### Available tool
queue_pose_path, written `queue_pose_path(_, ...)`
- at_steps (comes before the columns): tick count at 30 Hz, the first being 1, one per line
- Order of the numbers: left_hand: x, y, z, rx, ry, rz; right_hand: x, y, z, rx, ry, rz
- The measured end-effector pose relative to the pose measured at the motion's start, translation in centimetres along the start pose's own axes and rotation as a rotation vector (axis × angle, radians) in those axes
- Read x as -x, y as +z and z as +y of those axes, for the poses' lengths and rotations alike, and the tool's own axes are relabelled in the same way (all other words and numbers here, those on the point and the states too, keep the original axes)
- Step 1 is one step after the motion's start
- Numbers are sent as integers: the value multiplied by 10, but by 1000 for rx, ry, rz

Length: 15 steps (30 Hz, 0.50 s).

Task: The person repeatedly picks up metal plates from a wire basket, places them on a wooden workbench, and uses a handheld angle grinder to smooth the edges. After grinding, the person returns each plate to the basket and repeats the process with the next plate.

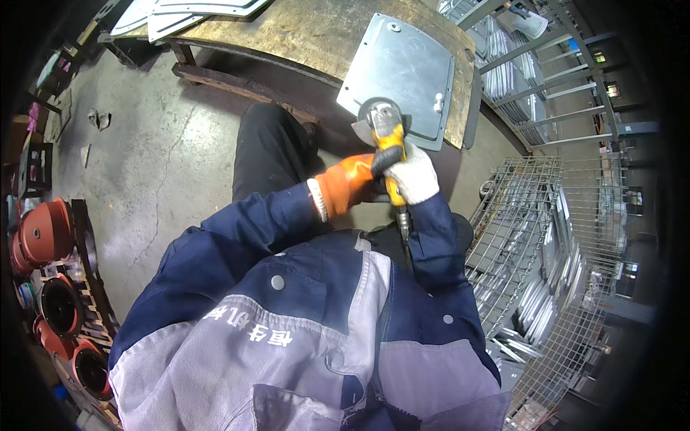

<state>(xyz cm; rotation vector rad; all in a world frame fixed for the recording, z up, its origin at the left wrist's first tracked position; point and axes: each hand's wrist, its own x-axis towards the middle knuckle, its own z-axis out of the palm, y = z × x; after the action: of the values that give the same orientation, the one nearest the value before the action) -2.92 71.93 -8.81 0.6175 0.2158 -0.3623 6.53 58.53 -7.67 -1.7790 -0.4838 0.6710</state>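
Both my hands are on a yellow angle grinder (389, 136) with a metal head and a round disc and guard at its far end. My left hand (346, 183), in an orange glove, is closed at the tool's left side, its fingers partly hidden. My right hand (415, 176), in a white glove, wraps the body from the right. A metal fitting (404, 221) hangs from the near end. The disc end is over the near edge of a grey metal plate (402, 61); I cannot tell whether they touch. The plate has small holes along its rim and a raised round fitting.
The plate lies on a worn wooden workbench (302, 36), with more flat plates (194, 8) at its far left. A wire basket (514, 215) of metal parts stands on the right, below a rack (575, 79). Red round housings (44, 233) are stacked on the left.
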Motion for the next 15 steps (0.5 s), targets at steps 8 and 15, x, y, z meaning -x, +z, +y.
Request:
queue_pose_path(8, -19, -1, 14, 263, 124, 6, -45, 4, -15, 155, 144, -51)
queue_pose_path(15, -35, -4, 3, 292, 50, 19, -44, -10, 3, 49, 240, -21)
